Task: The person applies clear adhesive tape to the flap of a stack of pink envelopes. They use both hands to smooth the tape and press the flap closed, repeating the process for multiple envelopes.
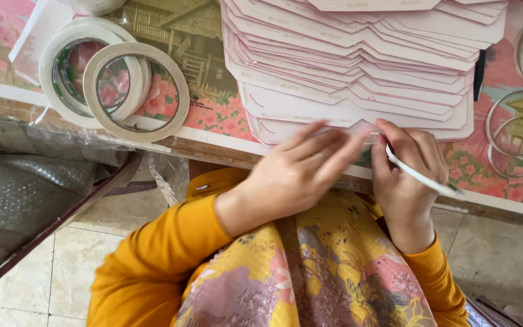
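Note:
A fanned stack of pale pink die-cut paper sheets (pixel 358 60) lies on the flowered tabletop (pixel 225 112). My left hand (pixel 301 172) rests flat with its fingers stretched over the stack's near edge. My right hand (pixel 407 175) is beside it, thumb and fingers pinching at the same edge, with a thin white strip (pixel 425 178) running across the hand and out past the knuckles. What sits right under the fingertips is hidden.
Two rolls of white tape (pixel 113 79) lie at the table's left. Several empty clear tape rings (pixel 516 130) sit at the right, with more rolls at the far right edge. A bubble-wrapped panel (pixel 25 200) leans at the lower left over tiled floor.

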